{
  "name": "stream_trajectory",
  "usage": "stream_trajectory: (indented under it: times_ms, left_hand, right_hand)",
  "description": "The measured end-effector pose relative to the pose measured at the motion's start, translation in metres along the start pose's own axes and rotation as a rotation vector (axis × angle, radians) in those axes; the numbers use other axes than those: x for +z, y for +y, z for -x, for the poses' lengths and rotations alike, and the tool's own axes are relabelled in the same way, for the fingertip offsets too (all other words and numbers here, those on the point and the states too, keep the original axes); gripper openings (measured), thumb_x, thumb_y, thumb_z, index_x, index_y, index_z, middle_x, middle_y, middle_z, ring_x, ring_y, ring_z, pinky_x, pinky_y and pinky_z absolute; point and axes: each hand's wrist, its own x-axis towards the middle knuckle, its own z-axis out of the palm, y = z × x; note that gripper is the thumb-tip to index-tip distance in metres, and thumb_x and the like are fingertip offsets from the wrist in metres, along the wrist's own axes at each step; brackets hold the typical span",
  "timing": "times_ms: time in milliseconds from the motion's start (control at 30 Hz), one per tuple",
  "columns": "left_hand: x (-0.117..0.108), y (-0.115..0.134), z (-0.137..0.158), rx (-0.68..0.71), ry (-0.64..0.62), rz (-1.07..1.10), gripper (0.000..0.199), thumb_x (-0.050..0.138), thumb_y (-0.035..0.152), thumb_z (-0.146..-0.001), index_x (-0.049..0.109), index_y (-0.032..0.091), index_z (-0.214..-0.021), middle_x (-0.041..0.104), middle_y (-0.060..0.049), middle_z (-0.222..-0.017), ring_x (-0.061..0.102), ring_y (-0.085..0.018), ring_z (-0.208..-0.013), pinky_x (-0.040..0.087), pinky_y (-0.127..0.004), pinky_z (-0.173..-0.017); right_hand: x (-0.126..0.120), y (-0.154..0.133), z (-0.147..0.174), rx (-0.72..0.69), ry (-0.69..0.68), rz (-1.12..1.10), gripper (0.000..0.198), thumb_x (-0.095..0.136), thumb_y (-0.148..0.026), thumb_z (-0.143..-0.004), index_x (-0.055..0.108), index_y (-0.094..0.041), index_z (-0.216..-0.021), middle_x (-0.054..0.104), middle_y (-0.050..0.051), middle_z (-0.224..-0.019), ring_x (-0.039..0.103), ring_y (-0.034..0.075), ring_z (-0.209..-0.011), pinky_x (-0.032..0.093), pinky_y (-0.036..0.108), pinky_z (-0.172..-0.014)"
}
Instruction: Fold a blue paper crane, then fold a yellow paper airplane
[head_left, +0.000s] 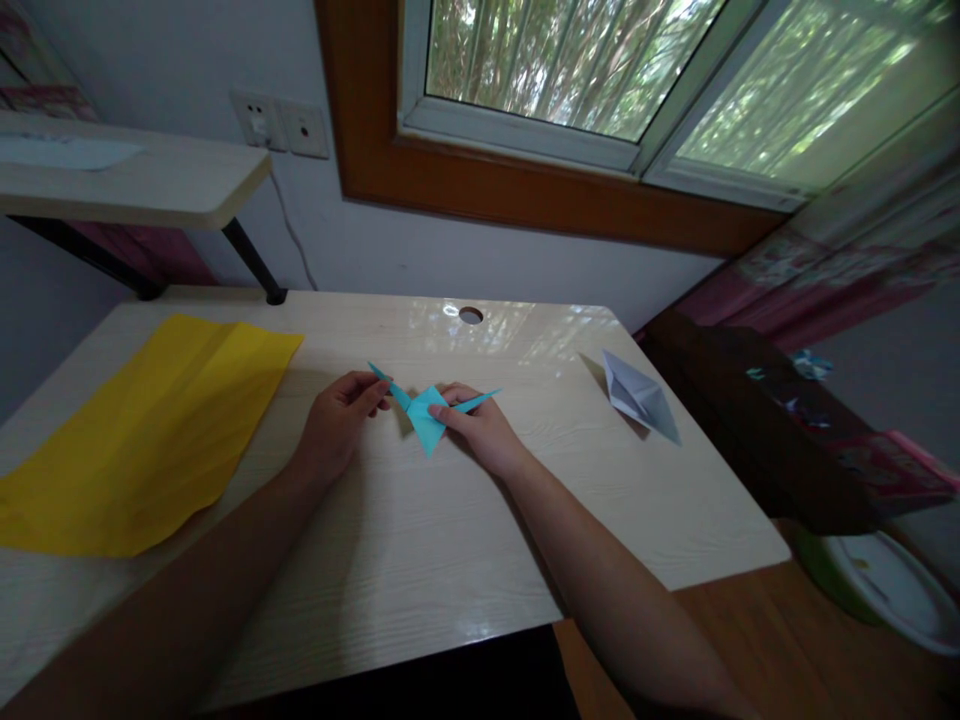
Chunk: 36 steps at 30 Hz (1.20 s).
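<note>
A turquoise paper crane (pixel 427 421), folded with two thin points spread to the sides and a wide flap pointing down, is held just over the pale desk. My left hand (pixel 346 412) pinches the thin point on the left between thumb and fingers. My right hand (pixel 480 425) grips the body near the right point, thumb on top and the other fingers partly hidden behind the paper.
A large yellow sheet (pixel 150 440) lies on the desk (pixel 450 540) at left. Toward the right edge stands a folded white paper piece (pixel 641 395). A raised shelf (pixel 150 185) overhangs the back left. Beyond the desk's right side is a dark cabinet (pixel 720 400).
</note>
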Motion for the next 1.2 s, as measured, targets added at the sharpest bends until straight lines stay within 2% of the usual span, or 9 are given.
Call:
stream_trajectory:
  times_ms: [200, 433, 600, 733, 933, 1033, 1200]
  left_hand:
    - [-0.002, -0.007, -0.002, 0.018, 0.044, 0.082, 0.027, 0.081, 0.039, -0.076, 0.073, 0.019, -0.091, 0.068, 0.0, -0.073, 0.06, -0.013, -0.065, 0.046, -0.025, -0.063]
    - [-0.002, -0.007, -0.003, 0.085, 0.086, 0.068, 0.024, 0.08, 0.034, -0.075, 0.074, 0.02, -0.093, 0.069, -0.001, -0.08, 0.061, -0.013, -0.067, 0.048, -0.026, -0.063]
    - [-0.004, -0.007, -0.001, 0.142, 0.074, 0.037, 0.021, 0.077, 0.03, -0.077, 0.074, 0.021, -0.096, 0.07, -0.001, -0.081, 0.064, -0.015, -0.072, 0.052, -0.028, -0.069]
    - [-0.005, -0.006, 0.0, 0.108, 0.055, 0.069, 0.021, 0.076, 0.029, -0.078, 0.074, 0.02, -0.098, 0.071, -0.001, -0.079, 0.067, -0.016, -0.076, 0.054, -0.029, -0.075]
    - [-0.005, 0.003, 0.001, 0.053, -0.001, 0.209, 0.013, 0.075, 0.026, -0.077, 0.074, 0.02, -0.089, 0.071, -0.001, -0.084, 0.067, -0.014, -0.078, 0.054, -0.027, -0.078]
    - [-0.004, 0.008, 0.002, 0.037, -0.034, 0.249, 0.015, 0.074, 0.03, -0.079, 0.075, 0.019, -0.089, 0.072, -0.002, -0.086, 0.067, -0.014, -0.079, 0.055, -0.028, -0.079]
    - [-0.004, 0.007, 0.0, 0.009, -0.012, 0.237, 0.022, 0.078, 0.039, -0.079, 0.074, 0.018, -0.085, 0.072, -0.003, -0.083, 0.066, -0.014, -0.076, 0.056, -0.029, -0.079]
  right_hand:
    - [0.0, -0.001, 0.003, 0.096, -0.022, -0.051, 0.028, 0.08, -0.042, -0.078, 0.063, -0.019, -0.075, 0.062, -0.002, -0.071, 0.057, 0.012, -0.061, 0.043, 0.026, -0.06]
    - [0.001, -0.005, 0.004, 0.105, -0.046, -0.041, 0.029, 0.079, -0.044, -0.078, 0.065, -0.019, -0.077, 0.061, -0.002, -0.071, 0.056, 0.011, -0.059, 0.042, 0.025, -0.057]
    - [0.001, -0.004, 0.004, 0.102, -0.045, -0.053, 0.028, 0.08, -0.042, -0.078, 0.065, -0.019, -0.078, 0.061, -0.003, -0.071, 0.056, 0.011, -0.06, 0.042, 0.025, -0.057]
    - [0.001, -0.006, 0.004, 0.091, -0.045, -0.052, 0.028, 0.079, -0.043, -0.078, 0.065, -0.019, -0.077, 0.061, -0.002, -0.072, 0.056, 0.011, -0.061, 0.043, 0.026, -0.058]
    - [-0.001, -0.001, 0.003, 0.073, -0.028, -0.073, 0.029, 0.08, -0.044, -0.078, 0.065, -0.02, -0.077, 0.064, -0.001, -0.076, 0.057, 0.013, -0.065, 0.046, 0.027, -0.062]
    - [-0.004, 0.005, 0.002, 0.059, -0.023, -0.079, 0.029, 0.079, -0.045, -0.078, 0.064, -0.02, -0.077, 0.063, -0.001, -0.076, 0.057, 0.013, -0.066, 0.046, 0.028, -0.063]
    - [-0.006, 0.007, 0.002, 0.053, -0.033, -0.066, 0.03, 0.079, -0.046, -0.079, 0.064, -0.02, -0.079, 0.062, -0.001, -0.075, 0.057, 0.013, -0.066, 0.045, 0.027, -0.063]
